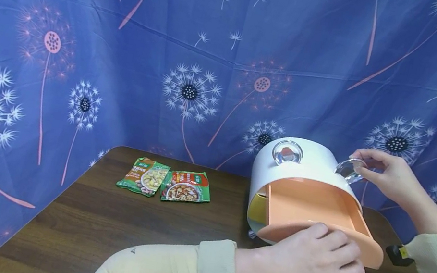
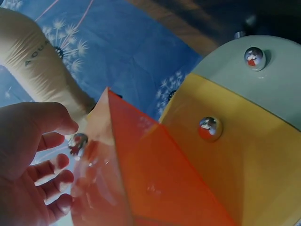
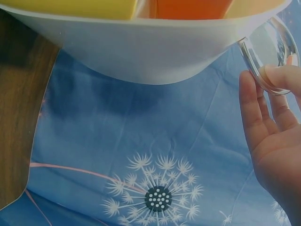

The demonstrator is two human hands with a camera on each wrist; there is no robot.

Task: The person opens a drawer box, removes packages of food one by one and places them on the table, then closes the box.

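A white rounded drawer box (image 1: pixel 311 155) stands on the table's right side, its orange drawer (image 1: pixel 308 199) pulled out. In the left wrist view, a shiny round knob (image 2: pixel 77 143) sits on that drawer's front. My left hand (image 1: pixel 310 262) is at the drawer front, its thumb and loosely bent fingers close around the knob; whether they touch it is unclear. With thumb and fingers, my right hand (image 1: pixel 391 179) pinches the clear ring (image 1: pixel 350 170) on the box's upper right. The right wrist view shows the same right hand (image 3: pixel 277 127) at the ring's lower edge.
Below the orange drawer are a yellow drawer (image 2: pixel 244 155) and a pale green drawer (image 2: pixel 268 80), each with a shiny knob. Two food packets, one green and orange (image 1: pixel 144 177), one green and red (image 1: pixel 187 187), lie left on the brown table (image 1: pixel 97 227). A dandelion-print curtain (image 1: pixel 146 70) hangs behind.
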